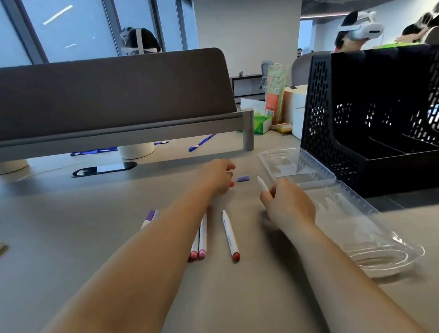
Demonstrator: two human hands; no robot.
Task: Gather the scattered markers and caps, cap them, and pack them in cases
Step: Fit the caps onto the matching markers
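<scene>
Markers (203,238) lie on the desk (62,223) under the left arm (136,250). The left hand (219,176) is curled and seems to pinch a red cap (232,183); a purple cap (243,178) lies just beside it. The right hand (289,206) grips a white marker (262,187). This looks like capping: next the cap must meet the tip straight. The open case (341,203) waits to the right.

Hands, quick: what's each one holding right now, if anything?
Left hand: fingers curled on a small red cap.
Right hand: grips a white marker.
</scene>
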